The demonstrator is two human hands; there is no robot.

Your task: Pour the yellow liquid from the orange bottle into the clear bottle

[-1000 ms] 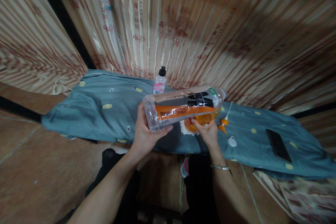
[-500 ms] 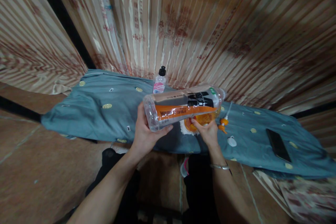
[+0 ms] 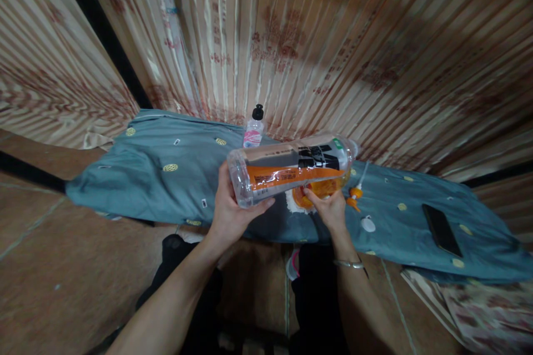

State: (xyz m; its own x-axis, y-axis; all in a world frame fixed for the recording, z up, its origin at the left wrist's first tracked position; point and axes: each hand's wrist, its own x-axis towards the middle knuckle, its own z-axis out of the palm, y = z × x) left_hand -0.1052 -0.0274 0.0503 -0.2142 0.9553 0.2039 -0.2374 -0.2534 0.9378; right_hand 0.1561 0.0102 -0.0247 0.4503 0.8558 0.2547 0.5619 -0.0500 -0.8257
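Note:
My left hand is wrapped round the base end of a large clear plastic bottle with an orange and black label. The bottle lies tipped on its side in the air, its neck pointing right. Beneath its right part, my right hand grips a smaller orange bottle, partly hidden by the large one. White tissue lies under the orange bottle. Right of it rests an orange pump head with a pale tube. Whether liquid flows between the two bottles cannot be made out.
A blue-green cloth with yellow prints covers the narrow bench. On it stand a small clear bottle with a black cap, a white round lid and a dark phone. A pleated curtain hangs close behind.

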